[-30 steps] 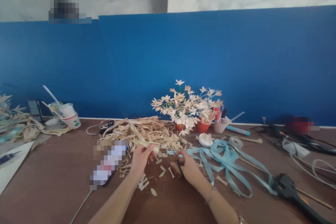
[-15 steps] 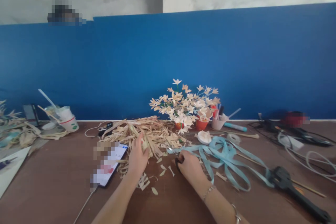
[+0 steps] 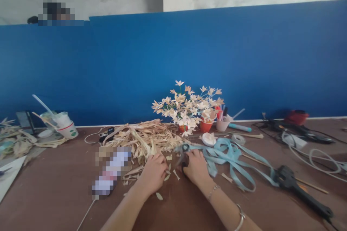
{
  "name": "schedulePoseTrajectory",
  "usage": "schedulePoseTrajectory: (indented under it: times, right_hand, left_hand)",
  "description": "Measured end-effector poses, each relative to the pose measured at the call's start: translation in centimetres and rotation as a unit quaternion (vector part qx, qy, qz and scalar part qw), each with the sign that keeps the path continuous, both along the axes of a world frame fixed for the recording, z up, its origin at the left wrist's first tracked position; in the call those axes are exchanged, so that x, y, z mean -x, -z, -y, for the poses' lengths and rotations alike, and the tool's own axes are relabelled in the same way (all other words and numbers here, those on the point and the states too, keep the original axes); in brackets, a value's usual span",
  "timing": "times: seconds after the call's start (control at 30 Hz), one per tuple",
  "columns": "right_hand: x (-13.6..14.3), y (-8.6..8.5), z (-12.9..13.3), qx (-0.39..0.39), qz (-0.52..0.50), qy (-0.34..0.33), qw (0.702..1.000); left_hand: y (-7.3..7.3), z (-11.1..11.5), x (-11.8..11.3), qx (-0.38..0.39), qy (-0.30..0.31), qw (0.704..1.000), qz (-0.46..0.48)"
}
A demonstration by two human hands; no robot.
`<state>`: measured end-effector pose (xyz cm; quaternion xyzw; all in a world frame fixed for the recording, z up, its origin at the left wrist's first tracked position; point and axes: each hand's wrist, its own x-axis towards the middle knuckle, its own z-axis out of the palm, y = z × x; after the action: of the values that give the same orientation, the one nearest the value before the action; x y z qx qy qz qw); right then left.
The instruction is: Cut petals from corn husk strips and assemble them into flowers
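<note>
My left hand is closed at the front edge of a heap of pale dried husks. A light husk strip rises just behind its knuckles and seems to run into the fingers, which partly hide it. In my right hand is a pair of scissors with dark handles; the blades are smeared and point toward the left hand. Small husk scraps lie on the table between both hands. Behind them stand white husk flowers in small orange-red pots.
Light blue ribbon lies tangled right of my right hand, near a black-handled tool. A phone with its cable lies left. Paper cups, tape and cords line the back. A blue partition stands behind.
My left hand has drawn back from the heap toward me and right, its fingers curling closed. The scissors in my right hand have turned, their handles now showing more.
</note>
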<state>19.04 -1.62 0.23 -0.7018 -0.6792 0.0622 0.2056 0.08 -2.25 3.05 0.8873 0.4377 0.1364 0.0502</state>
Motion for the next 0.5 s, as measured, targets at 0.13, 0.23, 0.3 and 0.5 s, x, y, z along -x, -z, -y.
schedulePoseTrajectory:
  times: [0.13,0.23,0.3,0.5]
  right_hand:
    - [-0.07,0.17,-0.2,0.027,0.003,0.038,0.999]
    - [0.01,-0.04,-0.08,0.023,0.0,0.035,0.999]
    - [0.06,-0.19,0.05,0.034,-0.013,0.015,0.999]
    - [0.35,-0.47,0.17,0.073,-0.123,-0.02,0.99]
  left_hand:
    - [0.0,-0.1,0.06,0.004,-0.017,1.0,-0.001]
    - [-0.05,-0.22,0.15,-0.006,-0.048,0.999,-0.006]
    - [-0.01,-0.35,0.27,-0.02,-0.074,0.997,-0.01]
    - [0.34,-0.67,0.68,-0.048,-0.115,0.992,-0.007]
